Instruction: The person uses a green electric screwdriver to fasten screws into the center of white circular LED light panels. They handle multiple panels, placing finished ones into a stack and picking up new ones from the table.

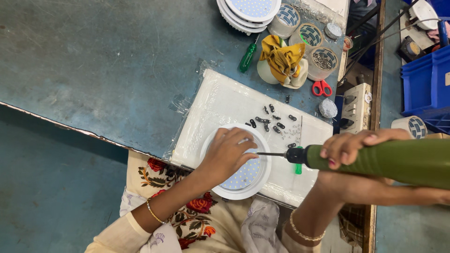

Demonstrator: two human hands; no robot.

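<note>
From the head camera, the left hand (228, 154) lies spread, palm down, on a round white LED light panel (243, 175), pressing it onto a white padded mat (220, 103) at the near edge of the blue table (93, 61). The right hand (349, 147) has its grip wrapped tight around a green electric screwdriver (398, 161). The tool's long axis runs nearly level across the view, body to the right and thin bit (272, 153) pointing left (its tip meets the panel's rim right beside the left fingers). Small dark screws (272, 121) lie scattered on the mat just beyond the panel. Farther back stand a stack of panels (248, 11), 3 tape rolls (309, 35), a yellow cloth (282, 57), a green hand screwdriver (247, 57) and red scissors (321, 87).
</note>
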